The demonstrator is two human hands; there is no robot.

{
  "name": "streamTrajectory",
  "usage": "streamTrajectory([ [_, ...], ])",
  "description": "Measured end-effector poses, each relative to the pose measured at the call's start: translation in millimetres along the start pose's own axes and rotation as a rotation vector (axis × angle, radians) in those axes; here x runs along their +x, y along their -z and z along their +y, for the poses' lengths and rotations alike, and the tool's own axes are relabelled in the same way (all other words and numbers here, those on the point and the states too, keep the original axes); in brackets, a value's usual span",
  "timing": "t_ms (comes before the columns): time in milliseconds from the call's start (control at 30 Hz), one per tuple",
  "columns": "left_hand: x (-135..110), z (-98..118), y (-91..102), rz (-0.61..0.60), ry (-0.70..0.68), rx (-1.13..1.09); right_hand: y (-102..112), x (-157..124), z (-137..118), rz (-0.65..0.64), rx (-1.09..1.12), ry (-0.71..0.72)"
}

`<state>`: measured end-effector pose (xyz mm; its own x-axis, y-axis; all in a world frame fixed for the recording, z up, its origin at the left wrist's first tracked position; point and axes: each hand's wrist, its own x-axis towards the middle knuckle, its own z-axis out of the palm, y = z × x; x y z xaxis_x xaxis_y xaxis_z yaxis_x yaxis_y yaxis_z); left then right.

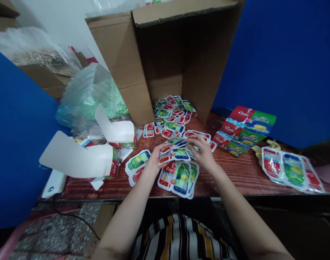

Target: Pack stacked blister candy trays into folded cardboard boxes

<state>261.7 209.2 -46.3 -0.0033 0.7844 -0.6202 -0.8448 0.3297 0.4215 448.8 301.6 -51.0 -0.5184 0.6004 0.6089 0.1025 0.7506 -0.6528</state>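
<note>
Both my hands meet over the middle of the wooden table [235, 177], gripping a small stack of Cola and Sprite sachets [173, 151]. My left hand [155, 157] pinches the stack's left side. My right hand [203, 151] closes on its right side. Right below the hands lies a fanned pile of the same sachets [179, 178]. Two more sachets [136, 167] rest just left of my left hand.
A large cardboard box [165, 61] lies open on its side at the back, with several sachets [173, 107] spilling out. Open white cartons [80, 157] sit at left, flat printed cartons [243, 130] at right, a sachet row [291, 169] far right, plastic bags [86, 95] behind.
</note>
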Motion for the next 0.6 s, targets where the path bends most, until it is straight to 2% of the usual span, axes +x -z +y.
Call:
streamTrajectory([
  [100, 1.5, -1.1, 1.0, -0.016, -0.038, 0.028, 2.7, 0.6, 3.4, -0.066, -0.046, 0.094],
  [267, 7.2, -2.1, 2.1, -0.058, -0.042, 0.067, 0.2, -2.8, 7.7, -0.103, -0.107, 0.129],
  [467, 6.7, -2.9, 2.1, -0.092, -0.034, 0.075, -4.3, -4.9, 6.0, -0.077, -0.159, 0.158],
  [600, 0.0, -2.3, -0.3, -0.096, -0.049, 0.061, -3.6, -7.8, 4.3, 0.018, -0.072, 0.118],
])
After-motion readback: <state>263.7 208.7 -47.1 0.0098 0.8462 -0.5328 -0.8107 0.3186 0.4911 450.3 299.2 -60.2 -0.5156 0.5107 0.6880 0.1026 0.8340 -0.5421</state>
